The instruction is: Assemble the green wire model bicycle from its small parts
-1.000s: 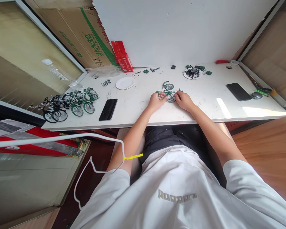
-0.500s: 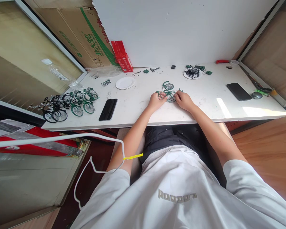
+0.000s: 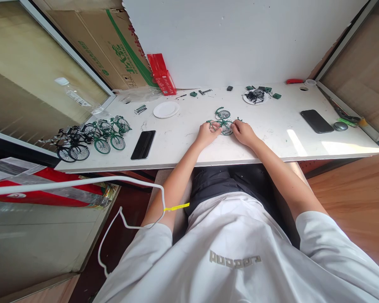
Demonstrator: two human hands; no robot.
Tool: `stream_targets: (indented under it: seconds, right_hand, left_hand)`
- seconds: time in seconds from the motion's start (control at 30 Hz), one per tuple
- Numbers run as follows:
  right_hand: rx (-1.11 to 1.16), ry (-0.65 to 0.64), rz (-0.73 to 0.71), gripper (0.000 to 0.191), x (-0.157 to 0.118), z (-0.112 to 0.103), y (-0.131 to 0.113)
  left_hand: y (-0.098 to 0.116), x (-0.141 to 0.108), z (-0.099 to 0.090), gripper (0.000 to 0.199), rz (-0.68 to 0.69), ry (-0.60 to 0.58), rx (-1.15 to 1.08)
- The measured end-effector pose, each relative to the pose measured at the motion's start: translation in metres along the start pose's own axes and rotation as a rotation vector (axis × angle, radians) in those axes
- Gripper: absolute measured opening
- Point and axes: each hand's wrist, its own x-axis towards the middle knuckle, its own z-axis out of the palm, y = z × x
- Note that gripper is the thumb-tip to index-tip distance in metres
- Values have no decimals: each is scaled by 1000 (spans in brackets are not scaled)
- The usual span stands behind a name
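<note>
Near the middle of the white table (image 3: 183,143), my left hand (image 3: 207,134) pinches the left part of a green bicycle frame (image 3: 223,123). My right hand (image 3: 244,133) is closed on the right side of the same frame, at a wheel (image 3: 227,128). Just behind my hands lies a green piece with a black-spoked wheel (image 3: 224,114). Small green bits show beyond my right fingertips. The fingertips partly hide the frame, and its small joints are too fine to make out.
Several assembled model bicycles (image 3: 102,136) stand at the left, beside a phone (image 3: 143,145). Behind are an empty white plate (image 3: 166,110), a red box (image 3: 166,82) and a plate of black parts (image 3: 255,97). Another phone (image 3: 316,121) lies right; a white cable (image 3: 113,179) hangs lower left.
</note>
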Motion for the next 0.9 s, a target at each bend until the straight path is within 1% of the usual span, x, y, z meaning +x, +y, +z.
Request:
stream_targets:
  seconds: [0.3, 0.53, 0.7, 0.8, 0.9]
  right_hand:
    - [-13, -4, 15, 29, 0, 0, -3]
    - [-16, 0, 15, 30, 0, 0, -2]
    - [-1, 11, 1, 29, 0, 1, 0]
    - [-4, 10, -3, 29, 0, 0, 0]
    - [-4, 13, -6, 29, 0, 0, 0]
  left_hand:
    - [1, 0, 0, 22, -10, 0, 3]
    - [0, 0, 0, 25, -17, 6, 13]
    - [0, 0, 0, 24, -11, 4, 15]
    - [3, -1, 0, 25, -17, 12, 17]
    - [9, -3, 0, 30, -34, 24, 7]
